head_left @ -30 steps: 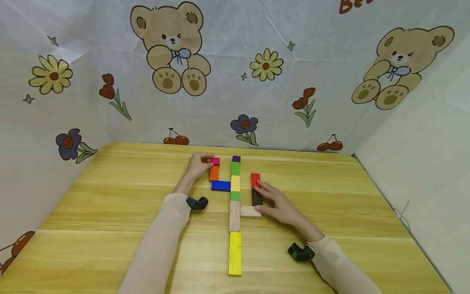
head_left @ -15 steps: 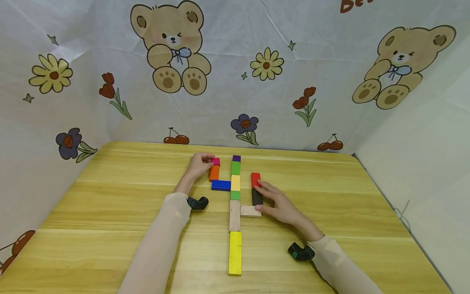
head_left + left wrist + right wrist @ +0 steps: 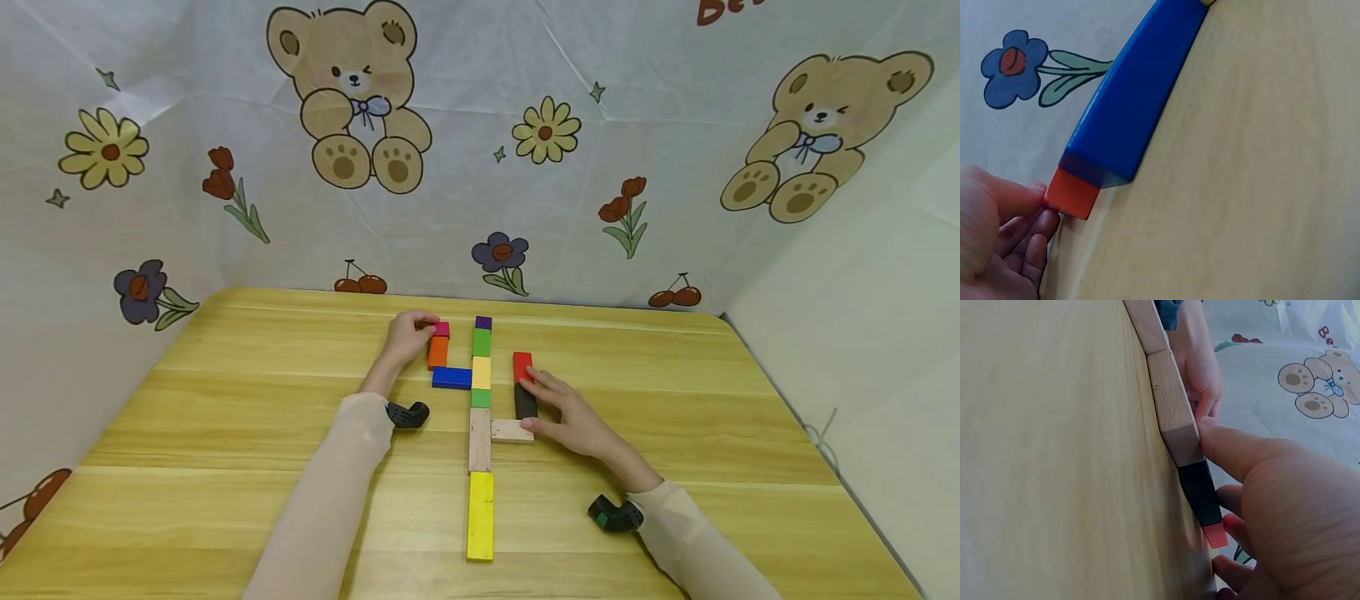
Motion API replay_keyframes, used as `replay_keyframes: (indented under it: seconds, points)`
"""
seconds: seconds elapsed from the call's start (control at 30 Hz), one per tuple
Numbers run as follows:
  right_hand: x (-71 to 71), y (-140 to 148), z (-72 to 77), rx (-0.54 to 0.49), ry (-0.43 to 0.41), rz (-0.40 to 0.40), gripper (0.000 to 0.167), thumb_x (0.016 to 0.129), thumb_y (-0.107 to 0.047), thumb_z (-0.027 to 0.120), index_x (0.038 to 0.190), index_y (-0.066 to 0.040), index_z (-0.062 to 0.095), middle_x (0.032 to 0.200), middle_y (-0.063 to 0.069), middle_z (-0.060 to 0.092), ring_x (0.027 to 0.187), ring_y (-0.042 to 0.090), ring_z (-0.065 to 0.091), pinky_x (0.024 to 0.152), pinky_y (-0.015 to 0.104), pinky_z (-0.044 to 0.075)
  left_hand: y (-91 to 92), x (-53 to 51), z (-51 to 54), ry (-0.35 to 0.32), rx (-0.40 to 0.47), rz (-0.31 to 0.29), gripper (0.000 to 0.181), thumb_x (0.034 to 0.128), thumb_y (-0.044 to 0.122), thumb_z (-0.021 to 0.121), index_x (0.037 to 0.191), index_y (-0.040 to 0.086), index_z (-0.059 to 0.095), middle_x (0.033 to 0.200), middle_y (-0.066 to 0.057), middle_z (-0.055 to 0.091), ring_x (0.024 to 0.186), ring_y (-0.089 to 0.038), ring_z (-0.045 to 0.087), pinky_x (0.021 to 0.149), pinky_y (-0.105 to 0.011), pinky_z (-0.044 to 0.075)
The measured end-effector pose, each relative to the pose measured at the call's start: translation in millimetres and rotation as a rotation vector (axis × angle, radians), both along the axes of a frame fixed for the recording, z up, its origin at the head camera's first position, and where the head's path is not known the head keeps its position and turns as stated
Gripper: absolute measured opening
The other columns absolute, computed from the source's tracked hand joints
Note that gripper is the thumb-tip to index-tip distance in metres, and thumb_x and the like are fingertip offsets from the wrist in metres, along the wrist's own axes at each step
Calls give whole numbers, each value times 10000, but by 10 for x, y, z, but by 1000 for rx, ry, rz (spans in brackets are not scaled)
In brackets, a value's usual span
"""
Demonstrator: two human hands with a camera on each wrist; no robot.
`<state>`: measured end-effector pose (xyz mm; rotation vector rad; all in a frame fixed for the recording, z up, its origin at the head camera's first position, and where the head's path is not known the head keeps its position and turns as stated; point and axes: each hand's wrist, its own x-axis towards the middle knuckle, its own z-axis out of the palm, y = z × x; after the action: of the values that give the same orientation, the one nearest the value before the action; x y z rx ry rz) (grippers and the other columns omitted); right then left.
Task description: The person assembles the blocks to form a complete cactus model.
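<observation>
In the head view, my left hand [image 3: 405,340] pinches the small pink block [image 3: 442,330] between thumb and fingers. That block sits at the far end of an orange block [image 3: 438,353], which meets a blue block [image 3: 452,378]. My right hand [image 3: 572,417] lies over the other branch, fingers loosely extended. Its fingertips touch the black block [image 3: 526,404] and red block [image 3: 522,365], while the thumb rests on a pale wooden block [image 3: 508,431]. Close up in the right wrist view, the thumb [image 3: 1235,447] touches that wooden block's edge.
Between the hands runs a straight column of flat blocks: purple [image 3: 483,322], green [image 3: 482,342], cream [image 3: 481,372], a second green [image 3: 481,398], pale wood [image 3: 480,440] and long yellow [image 3: 480,517]. The wooden table [image 3: 225,467] ends at a bear-printed cloth [image 3: 450,208].
Both hands stay at the same blocks. The left wrist and sleeve have shifted very slightly to the right; the blocks keep their arrangement.
</observation>
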<state>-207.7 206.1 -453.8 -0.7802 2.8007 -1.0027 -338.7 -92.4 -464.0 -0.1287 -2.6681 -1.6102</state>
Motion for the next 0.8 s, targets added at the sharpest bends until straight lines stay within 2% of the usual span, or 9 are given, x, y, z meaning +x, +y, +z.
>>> replay_keyframes:
  seconds: [0.37, 0.8]
  points:
    - [-3, -1, -10, 4, 5, -3, 662, 893, -327, 710, 1459, -86, 466, 1594, 96, 315, 1482, 388, 217, 1147, 619, 246, 18, -2, -9, -8, 6, 35, 235, 969, 50, 577, 1169, 27, 699, 1184, -176, 663, 1095, -316, 594, 944, -408, 506]
    - [1, 2, -3, -7, 5, 0, 666, 888, -305, 718, 1457, -70, 464, 1592, 109, 314, 1484, 393, 208, 1149, 619, 242, 3, 0, -14, 27, -16, 16, 236, 960, 29, 571, 1151, 10, 709, 1157, -188, 683, 1099, -325, 604, 948, -421, 502]
